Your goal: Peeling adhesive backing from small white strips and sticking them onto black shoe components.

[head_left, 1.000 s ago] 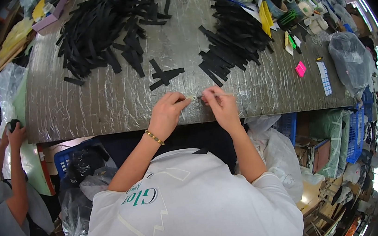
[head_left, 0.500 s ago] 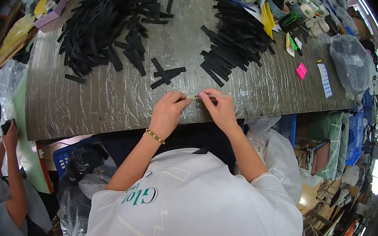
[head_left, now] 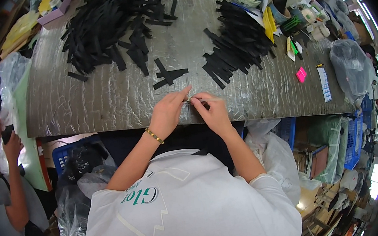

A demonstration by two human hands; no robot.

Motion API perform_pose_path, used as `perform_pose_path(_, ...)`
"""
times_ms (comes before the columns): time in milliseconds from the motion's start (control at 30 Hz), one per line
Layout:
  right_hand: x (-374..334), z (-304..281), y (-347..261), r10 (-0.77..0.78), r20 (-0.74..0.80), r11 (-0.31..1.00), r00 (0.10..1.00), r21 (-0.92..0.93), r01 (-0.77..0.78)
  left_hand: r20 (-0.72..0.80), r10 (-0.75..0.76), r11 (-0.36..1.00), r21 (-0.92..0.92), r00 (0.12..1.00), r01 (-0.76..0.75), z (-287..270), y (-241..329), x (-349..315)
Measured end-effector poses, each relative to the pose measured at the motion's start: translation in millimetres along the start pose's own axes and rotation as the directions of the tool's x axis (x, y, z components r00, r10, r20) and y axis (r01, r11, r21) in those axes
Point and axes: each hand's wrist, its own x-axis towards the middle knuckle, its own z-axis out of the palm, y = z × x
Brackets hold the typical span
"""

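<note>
Both hands meet over the near edge of the dark, crinkled table (head_left: 103, 100). My left hand (head_left: 167, 113), with a beaded bracelet on its wrist, has its thumb and fingers closed in a pinch. Facing it, my right hand (head_left: 212, 114) is closed too, its fingertips touching or nearly touching the left ones. A tiny pale, thin thing (head_left: 189, 100) shows between the fingertips, too small to name. The right fingers are slightly blurred. Just beyond the hands lie a few crossed black strips (head_left: 169, 76).
A large heap of black strips (head_left: 100, 30) covers the far left; a flatter pile (head_left: 240, 37) lies right of centre. Toward the right are a pink block (head_left: 301, 75), a cutter-like tool, a printed card (head_left: 324, 85) and a plastic bag (head_left: 351, 64). Another person (head_left: 8, 185) stands at left.
My right hand has shifted left and slightly nearer to me. The left index finger has straightened up and away. The view has tilted slightly.
</note>
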Motion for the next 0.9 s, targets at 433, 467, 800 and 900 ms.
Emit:
perform_pose_path(433, 5.9, -8.8, 9.7, -0.139, 0.054, 0.982, 0.989, -0.122, 0.145, 0.012, -0.005, 0.999, -0.048, 1.0, 0.006, -0.7, -2.7, 0.8)
perform_pose_path(467, 8.1, -13.8, 10.4, -0.181, 0.089, 0.966, 0.98, -0.173, 0.194, 0.011, -0.002, 0.999, -0.049, 1.0, 0.002, -1.0, -1.6, 0.9)
perform_pose_path(800, 16.5, -22.6, 2.8, -0.238, 0.177, 0.937, 0.955, -0.218, 0.274, -0.11, 0.044, 0.997, -0.051, 0.993, -0.049, -18.9, -2.3, 1.9)
perform_pose_path(900, 11.6, -18.1, -2.4, -0.31, 0.068, 0.908, 0.948, -0.274, 0.316, -0.158, -0.013, 0.999, -0.045, 0.987, 0.006, -31.1, -8.4, 0.9)
